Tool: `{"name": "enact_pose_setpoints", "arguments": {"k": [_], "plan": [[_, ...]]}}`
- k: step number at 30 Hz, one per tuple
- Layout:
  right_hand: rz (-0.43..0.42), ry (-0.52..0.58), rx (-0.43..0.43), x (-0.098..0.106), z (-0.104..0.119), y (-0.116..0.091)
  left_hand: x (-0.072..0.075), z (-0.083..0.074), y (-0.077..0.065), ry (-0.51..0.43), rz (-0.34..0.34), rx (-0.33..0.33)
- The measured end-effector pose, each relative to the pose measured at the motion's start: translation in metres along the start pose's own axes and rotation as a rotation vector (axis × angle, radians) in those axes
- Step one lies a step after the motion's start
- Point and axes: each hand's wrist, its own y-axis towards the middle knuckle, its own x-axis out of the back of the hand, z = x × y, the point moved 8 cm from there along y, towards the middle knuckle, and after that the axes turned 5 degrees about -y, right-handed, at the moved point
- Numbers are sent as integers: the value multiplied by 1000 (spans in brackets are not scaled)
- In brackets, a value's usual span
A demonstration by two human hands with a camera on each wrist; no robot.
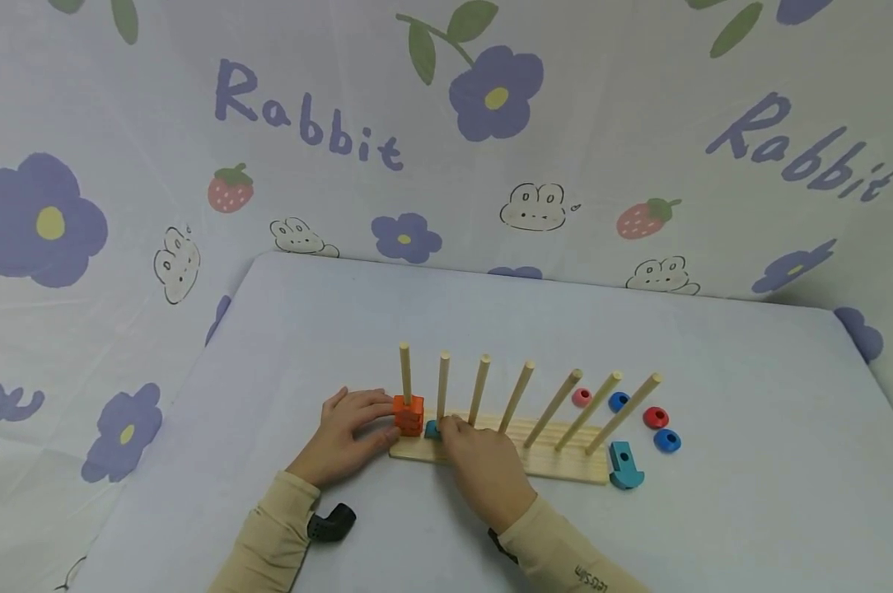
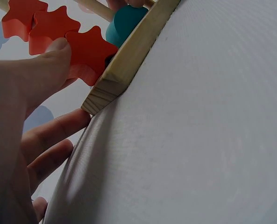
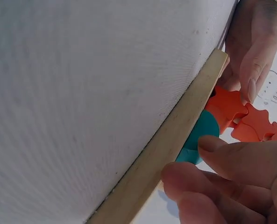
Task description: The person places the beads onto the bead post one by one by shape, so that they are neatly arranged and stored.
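Observation:
A wooden board (image 1: 565, 468) carries a row of several upright pegs. Orange-red star-shaped blocks (image 1: 409, 417) are stacked on the leftmost peg. My left hand (image 1: 350, 436) rests beside this stack, its thumb touching a star in the left wrist view and its other fingers loosely extended near the board's end. At the foot of the second peg sits a teal block (image 3: 205, 130) with a rounded side. My right hand (image 1: 487, 469) pinches it low against the board, fingers curled, thumb on its face. Part of the teal block is hidden by the fingers.
Right of the board lies a teal anchor-like piece (image 1: 624, 466). Behind it are a pink bead (image 1: 582, 398), two blue ones, including the nearer blue bead (image 1: 667, 441), and a red bead (image 1: 656, 417). A patterned cloth (image 1: 446, 165) hangs behind the white table (image 1: 750, 461).

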Motion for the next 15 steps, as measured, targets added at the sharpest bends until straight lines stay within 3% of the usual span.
{"name": "enact_pose_setpoints", "arguments": {"k": [4, 8, 12, 15], "plan": [[-2, 0, -4, 14, -4, -4, -1, 0, 0, -9, -5, -1], [-21, 61, -8, 45, -18, -12, -2, -1, -1, -21, -2, 3], [87, 114, -76, 68, -39, -25, -2, -3, 0, -22, -1, -3], [239, 84, -211, 71, -62, -46, -2, -2, 1, -22, 10, 2]]}}
